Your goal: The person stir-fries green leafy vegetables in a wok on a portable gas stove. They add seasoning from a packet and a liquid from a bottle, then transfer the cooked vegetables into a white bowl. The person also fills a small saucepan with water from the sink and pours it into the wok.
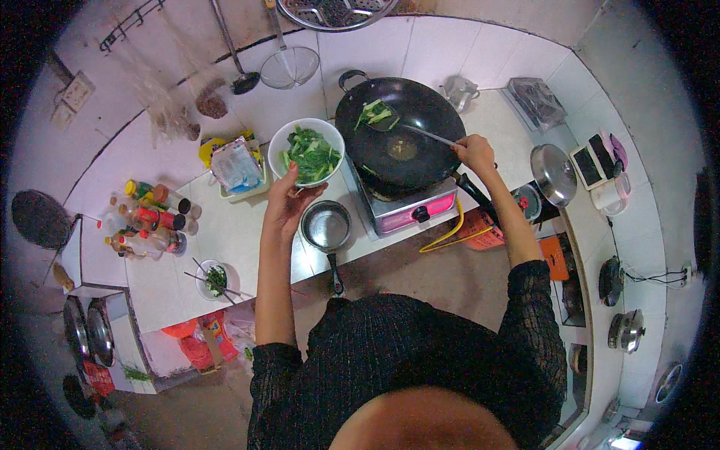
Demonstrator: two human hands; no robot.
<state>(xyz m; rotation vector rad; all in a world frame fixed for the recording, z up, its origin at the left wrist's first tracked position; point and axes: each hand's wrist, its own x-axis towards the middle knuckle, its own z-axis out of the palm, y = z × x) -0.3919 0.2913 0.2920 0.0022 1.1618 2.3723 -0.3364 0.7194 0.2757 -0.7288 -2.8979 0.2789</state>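
Note:
My left hand (291, 199) holds a white bowl (274, 147) of cooked leafy greens (312, 153), thumb over its rim, just left of the wok. Gripped in my right hand (477, 153) is the handle of a metal ladle or turner (430, 134). Its head carries some greens (376, 114) over the far left side of the black wok (433, 112). Bits of food and a little liquid lie at the wok's bottom. The wok sits on a gas stove (413, 211) with a pink front and a black knob.
A small saucepan (326, 225) stands at the counter edge below the bowl. Further left are a small bowl of chopped greens (206, 281) with chopsticks, several bottles (149, 216) and a packed basket (243, 194). A metal pot lid (554, 174) and an orange gas cylinder (481, 230) are at right.

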